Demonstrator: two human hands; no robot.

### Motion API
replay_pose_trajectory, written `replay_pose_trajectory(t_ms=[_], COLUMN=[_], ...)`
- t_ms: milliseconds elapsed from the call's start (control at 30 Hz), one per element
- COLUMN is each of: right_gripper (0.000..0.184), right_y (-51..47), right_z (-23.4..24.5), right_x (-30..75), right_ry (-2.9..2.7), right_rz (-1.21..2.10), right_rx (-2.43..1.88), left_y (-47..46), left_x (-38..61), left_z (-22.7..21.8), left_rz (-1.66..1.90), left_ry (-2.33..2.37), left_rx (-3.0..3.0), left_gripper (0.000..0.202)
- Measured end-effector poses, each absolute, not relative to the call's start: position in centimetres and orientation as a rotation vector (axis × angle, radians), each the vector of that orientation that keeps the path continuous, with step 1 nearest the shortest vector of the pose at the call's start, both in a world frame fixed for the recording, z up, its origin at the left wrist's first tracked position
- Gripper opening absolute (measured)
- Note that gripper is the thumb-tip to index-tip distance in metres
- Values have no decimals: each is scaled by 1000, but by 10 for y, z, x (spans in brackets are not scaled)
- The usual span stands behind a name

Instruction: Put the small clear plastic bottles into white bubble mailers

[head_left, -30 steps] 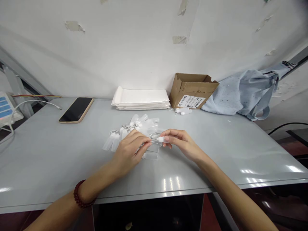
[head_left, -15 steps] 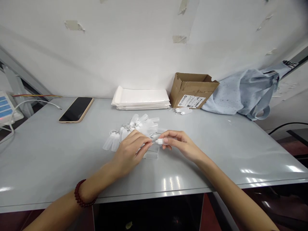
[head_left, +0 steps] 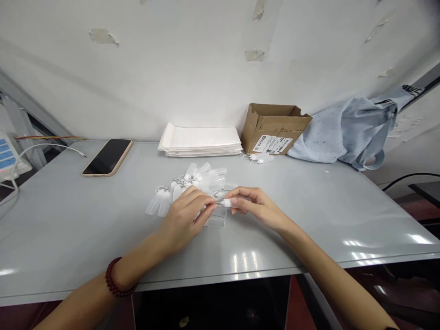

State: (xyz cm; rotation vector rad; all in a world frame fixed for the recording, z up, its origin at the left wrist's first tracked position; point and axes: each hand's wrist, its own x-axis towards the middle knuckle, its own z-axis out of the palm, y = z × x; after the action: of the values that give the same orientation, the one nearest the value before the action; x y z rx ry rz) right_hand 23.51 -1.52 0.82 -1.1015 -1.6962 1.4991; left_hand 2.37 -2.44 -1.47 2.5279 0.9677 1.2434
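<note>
Over the front of a pile of small translucent plastic pieces (head_left: 206,178) with white ends and thin loops, my two hands meet. Between thumb and fingers, my right hand (head_left: 254,204) grips one such translucent piece by its body, its white end (head_left: 227,202) pointing left. My left hand (head_left: 188,213), fingers pinched together, is at the thin metallic part at that white end. What exactly lies inside the left fingertips is too small to make out. Part of the pile is hidden behind my left hand.
A stack of white envelopes (head_left: 201,140) lies against the wall, beside an open cardboard box (head_left: 275,130). Before the box lie a few similar white pieces (head_left: 263,158). A phone (head_left: 108,157) is at the left, pale blue fabric (head_left: 340,133) at the right.
The view has shifted very slightly to the left. Both hands keep the same hold on the piece, with hardly any visible movement.
</note>
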Motion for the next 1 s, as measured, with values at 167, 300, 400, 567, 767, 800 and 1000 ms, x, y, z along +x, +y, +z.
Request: replay_pose_trajectory(t_ms=[167,300,400,567,767,800,1000], right_gripper=[21,20,18,19,19,19,18], right_y=[-16,-15,-15,-15,-14,-14,-15], right_z=[7,7,6,3,-2,-2,-1], right_x=[235,234,233,233,233,232,231], right_ry=[-1722,-1719,-1733,-1774,-1800,-1801,-1780], right_rz=[1495,1492,1471,1482,1482,1485,1542], right_rx=[-1106,-1122,-1145,-1148,-1150,-1151,-1161], left_y=[-24,-24,-23,-21,-21,-21,-24], left_x=[23,23,22,20,21,21,23], left_z=[-17,-18,-18,-19,-20,-20,-20], left_rz=[1238,1192,1123,1045,1023,1020,1012], left_ry=[958,950,948,929,889,888,876], left_rx=[2556,2593,2651,2762,2843,2852,2872], left_gripper=[10,11,11,12,15,15,16])
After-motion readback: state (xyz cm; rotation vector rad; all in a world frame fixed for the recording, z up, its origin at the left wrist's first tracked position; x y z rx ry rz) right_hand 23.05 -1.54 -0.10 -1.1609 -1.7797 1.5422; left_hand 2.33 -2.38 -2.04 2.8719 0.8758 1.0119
